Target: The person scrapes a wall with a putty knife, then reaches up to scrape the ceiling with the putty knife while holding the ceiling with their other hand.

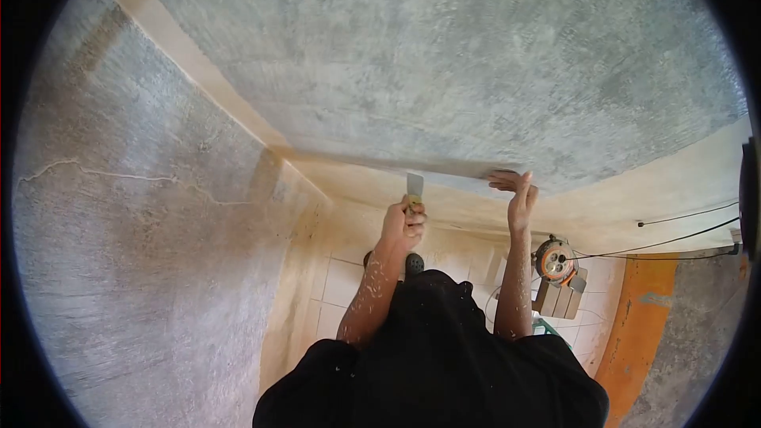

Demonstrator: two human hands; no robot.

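My left hand [405, 223] is wrapped round the handle of a scraper [414, 185], whose flat metal blade points up at the lower part of the wall. To the right, my right hand [519, 194] is held up with its fingers spread, close to or against the wall, with nothing in it. The wall [476, 55] in front is grey and rough, with a smoother cream band [349, 182] below it. Pale flecks cover both forearms.
A round cable reel [556, 260] stands by a small wooden stool [558, 299] at the lower right. Cables [666, 236] run from it to the right edge. A grey side wall [143, 214] meets the front wall at the left corner. Tiled floor [337, 281] lies below.
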